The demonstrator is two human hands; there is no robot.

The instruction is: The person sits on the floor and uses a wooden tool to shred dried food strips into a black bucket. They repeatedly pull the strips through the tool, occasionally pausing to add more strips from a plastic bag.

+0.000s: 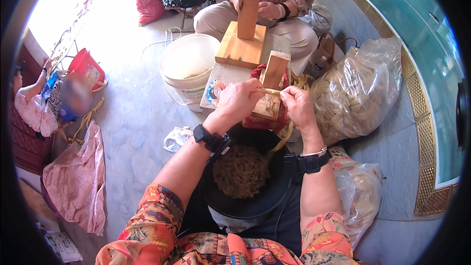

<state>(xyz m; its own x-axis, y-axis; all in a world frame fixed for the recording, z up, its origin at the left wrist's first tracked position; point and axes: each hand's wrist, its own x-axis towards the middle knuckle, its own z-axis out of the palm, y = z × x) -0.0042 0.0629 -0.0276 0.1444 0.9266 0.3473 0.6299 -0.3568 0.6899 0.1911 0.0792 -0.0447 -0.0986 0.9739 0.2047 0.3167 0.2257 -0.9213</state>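
Observation:
Between my left hand [239, 97] and my right hand [298, 106], a pale yellow-brown strip [271, 91] is stretched, pinched by the fingers of both. Just beyond it stands an upright wooden block [276, 70] on a wooden base [268, 106], which rests on red cloth [254, 122]. A longer strip [283, 141] hangs below my right hand into a dark round basin [239, 209]. Inside the basin lies a heap of cut brownish strips [241, 172]. The strip's material cannot be told.
Opposite me a seated person [257, 11] works behind another wooden stand [241, 48]. A white bucket [189, 64] stands left of the stone-like bench [228, 73]. Plastic bags of strips [353, 92] fill the right side. Other people sit at far left, near a red bucket [86, 66].

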